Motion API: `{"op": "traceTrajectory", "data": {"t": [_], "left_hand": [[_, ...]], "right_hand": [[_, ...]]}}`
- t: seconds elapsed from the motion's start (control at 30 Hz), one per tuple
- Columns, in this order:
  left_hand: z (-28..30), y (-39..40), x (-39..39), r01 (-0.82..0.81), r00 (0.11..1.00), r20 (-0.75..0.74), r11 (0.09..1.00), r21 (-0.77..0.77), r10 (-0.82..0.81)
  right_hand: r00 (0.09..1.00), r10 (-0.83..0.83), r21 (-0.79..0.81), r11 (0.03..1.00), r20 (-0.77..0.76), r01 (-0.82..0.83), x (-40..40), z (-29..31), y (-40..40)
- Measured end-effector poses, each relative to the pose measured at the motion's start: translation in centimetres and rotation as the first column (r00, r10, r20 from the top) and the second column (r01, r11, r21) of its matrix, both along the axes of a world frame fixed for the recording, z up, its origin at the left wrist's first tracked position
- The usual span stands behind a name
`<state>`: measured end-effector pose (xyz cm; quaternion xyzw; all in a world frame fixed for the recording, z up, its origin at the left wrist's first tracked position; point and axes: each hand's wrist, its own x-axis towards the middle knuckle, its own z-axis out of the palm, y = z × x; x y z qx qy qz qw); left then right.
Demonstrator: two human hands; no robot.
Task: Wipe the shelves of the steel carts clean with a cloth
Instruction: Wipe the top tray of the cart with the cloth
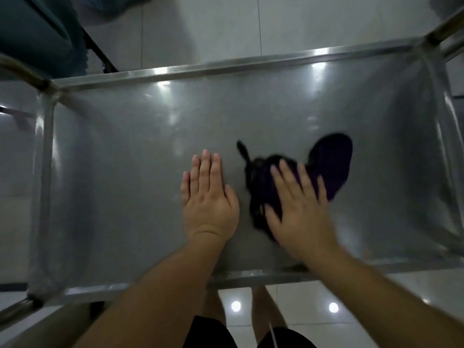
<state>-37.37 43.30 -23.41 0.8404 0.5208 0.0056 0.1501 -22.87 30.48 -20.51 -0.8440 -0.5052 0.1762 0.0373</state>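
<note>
1. Head view, nearest: right hand (300,209) lies flat on the dark cloth (329,167), fingers spread and straight, pressing it onto the steel shelf (125,172).
2. Left hand (209,199) rests flat on bare steel just left of the cloth, fingers straight and together, holding nothing.
3. Cloth is bunched beneath the right palm, a flap lying beyond the fingertips.
4. Judgement: keep even palm pressure, overlap passes, and reach the far rim (226,64) and corners.
</note>
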Motion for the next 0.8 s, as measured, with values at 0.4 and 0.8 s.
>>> {"op": "traceTrajectory", "data": {"t": [0.4, 0.8], "left_hand": [[3.1, 6.2, -8.8, 0.126, 0.992, 0.0, 0.992, 0.026, -0.126], [0.6, 8.2, -13.8, 0.065, 0.998, -0.012, 0.995, 0.081, -0.064]], "right_hand": [[0.996, 0.092, -0.19, 0.978, -0.004, -0.091, -7.8, 1.3, -7.8], [0.996, -0.088, 0.0, 0.996, 0.021, 0.088, 0.0, -1.1, 22.9]]}}
